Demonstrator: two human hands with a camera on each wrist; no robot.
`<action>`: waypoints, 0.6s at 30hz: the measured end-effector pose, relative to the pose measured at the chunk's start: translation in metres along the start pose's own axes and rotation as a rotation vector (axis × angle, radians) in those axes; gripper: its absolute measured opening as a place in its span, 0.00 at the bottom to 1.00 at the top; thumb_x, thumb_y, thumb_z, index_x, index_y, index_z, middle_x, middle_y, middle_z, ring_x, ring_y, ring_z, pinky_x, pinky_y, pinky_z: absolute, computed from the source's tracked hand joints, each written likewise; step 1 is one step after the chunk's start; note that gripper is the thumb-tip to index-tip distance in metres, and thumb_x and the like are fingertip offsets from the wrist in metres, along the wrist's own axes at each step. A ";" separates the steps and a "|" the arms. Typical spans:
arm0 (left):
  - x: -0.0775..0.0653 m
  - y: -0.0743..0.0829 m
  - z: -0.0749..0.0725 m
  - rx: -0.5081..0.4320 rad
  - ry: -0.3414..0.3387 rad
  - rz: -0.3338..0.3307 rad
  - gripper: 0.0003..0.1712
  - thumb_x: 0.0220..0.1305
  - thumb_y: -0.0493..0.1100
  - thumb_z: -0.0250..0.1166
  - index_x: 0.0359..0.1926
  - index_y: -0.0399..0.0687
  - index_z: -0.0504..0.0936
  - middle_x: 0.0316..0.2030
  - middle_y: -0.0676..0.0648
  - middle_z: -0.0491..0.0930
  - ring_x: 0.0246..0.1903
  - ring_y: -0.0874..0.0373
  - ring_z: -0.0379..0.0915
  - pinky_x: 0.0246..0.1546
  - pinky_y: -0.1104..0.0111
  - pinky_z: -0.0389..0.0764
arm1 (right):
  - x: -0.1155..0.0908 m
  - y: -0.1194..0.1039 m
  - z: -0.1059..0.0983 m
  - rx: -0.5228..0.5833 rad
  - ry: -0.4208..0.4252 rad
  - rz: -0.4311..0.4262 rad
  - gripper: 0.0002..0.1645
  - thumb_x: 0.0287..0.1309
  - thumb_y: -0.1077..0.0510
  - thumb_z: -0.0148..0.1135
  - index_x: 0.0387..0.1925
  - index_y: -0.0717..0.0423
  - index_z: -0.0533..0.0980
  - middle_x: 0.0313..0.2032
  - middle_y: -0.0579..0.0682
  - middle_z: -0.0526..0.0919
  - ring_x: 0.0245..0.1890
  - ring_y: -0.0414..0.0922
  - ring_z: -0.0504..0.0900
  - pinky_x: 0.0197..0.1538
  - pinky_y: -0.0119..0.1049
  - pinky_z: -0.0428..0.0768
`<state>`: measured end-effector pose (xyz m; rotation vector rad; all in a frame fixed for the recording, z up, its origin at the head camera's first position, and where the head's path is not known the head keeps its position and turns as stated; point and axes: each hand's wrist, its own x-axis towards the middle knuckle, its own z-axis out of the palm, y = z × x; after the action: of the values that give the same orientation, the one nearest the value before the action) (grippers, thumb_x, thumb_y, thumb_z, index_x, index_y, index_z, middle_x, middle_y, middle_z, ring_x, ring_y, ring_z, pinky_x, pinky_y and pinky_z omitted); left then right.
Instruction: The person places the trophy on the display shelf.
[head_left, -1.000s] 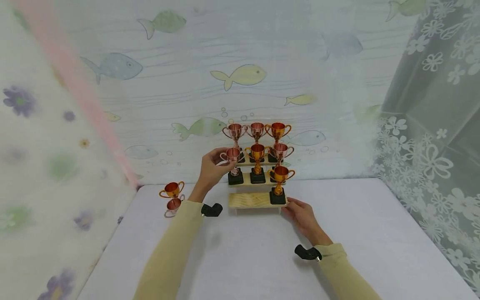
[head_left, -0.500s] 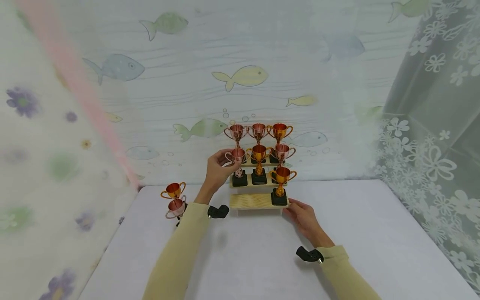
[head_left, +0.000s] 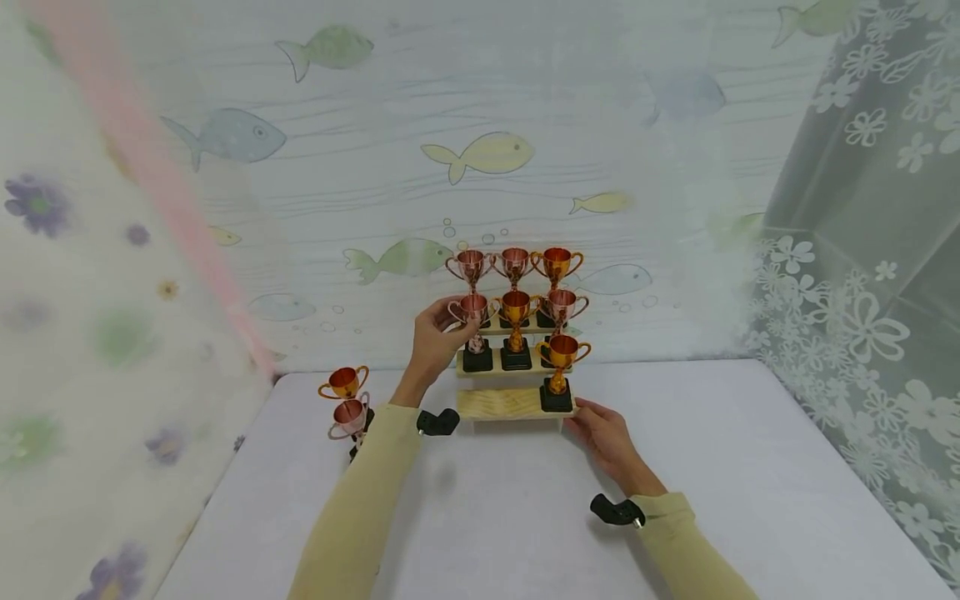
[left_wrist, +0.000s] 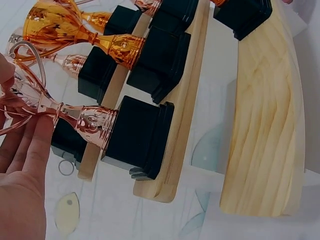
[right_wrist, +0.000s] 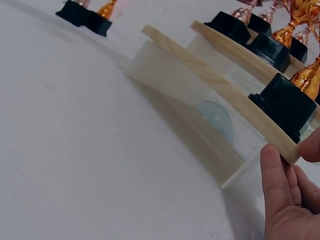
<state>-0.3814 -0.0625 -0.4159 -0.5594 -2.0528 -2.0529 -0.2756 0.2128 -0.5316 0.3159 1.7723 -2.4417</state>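
Note:
My left hand [head_left: 437,342] grips the cup of a rose-gold trophy [left_wrist: 92,125] whose black base stands at the left end of the middle shelf [left_wrist: 165,182]. Beside it on that shelf are a gold trophy [head_left: 515,310] and another rose-gold one [head_left: 561,308]. On the bottom shelf [head_left: 498,403] a single gold trophy [head_left: 558,367] stands at the right end. My right hand [head_left: 606,435] pinches that shelf's right end between thumb and fingers, seen closely in the right wrist view.
Two rose-gold trophies [head_left: 470,267] and a gold trophy [head_left: 557,265] fill the top shelf. Left of my forearm, a gold trophy [head_left: 344,383] and a rose-gold trophy [head_left: 349,417] stand on the white table [head_left: 480,517]. Behind hangs a fish-patterned curtain [head_left: 637,125].
My left hand has shifted slightly right with the rose-gold trophy, bringing it closer to the gold one beside it. My right hand has stayed at the shelf's end.

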 end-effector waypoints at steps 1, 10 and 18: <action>0.000 0.000 0.000 -0.002 0.002 0.004 0.26 0.61 0.33 0.72 0.61 0.34 0.78 0.49 0.36 0.80 0.46 0.54 0.79 0.54 0.63 0.84 | 0.000 0.000 0.000 -0.002 0.000 -0.001 0.32 0.76 0.63 0.45 0.74 0.73 0.55 0.74 0.69 0.60 0.50 0.34 0.81 0.59 0.27 0.80; -0.014 0.021 -0.011 0.080 0.017 -0.062 0.47 0.63 0.44 0.73 0.76 0.38 0.58 0.66 0.35 0.68 0.64 0.42 0.69 0.67 0.50 0.74 | 0.000 -0.001 0.002 -0.007 0.009 0.001 0.32 0.76 0.63 0.46 0.75 0.73 0.54 0.74 0.69 0.60 0.51 0.36 0.80 0.59 0.27 0.80; -0.050 0.059 -0.040 0.160 0.124 0.200 0.35 0.65 0.34 0.68 0.70 0.35 0.65 0.65 0.36 0.69 0.63 0.43 0.70 0.67 0.49 0.72 | -0.001 0.001 0.000 -0.009 0.002 -0.001 0.32 0.76 0.63 0.45 0.75 0.73 0.54 0.74 0.69 0.60 0.51 0.36 0.80 0.59 0.27 0.80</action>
<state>-0.3179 -0.1109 -0.3797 -0.5684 -1.9799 -1.7488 -0.2746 0.2122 -0.5324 0.3173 1.7841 -2.4347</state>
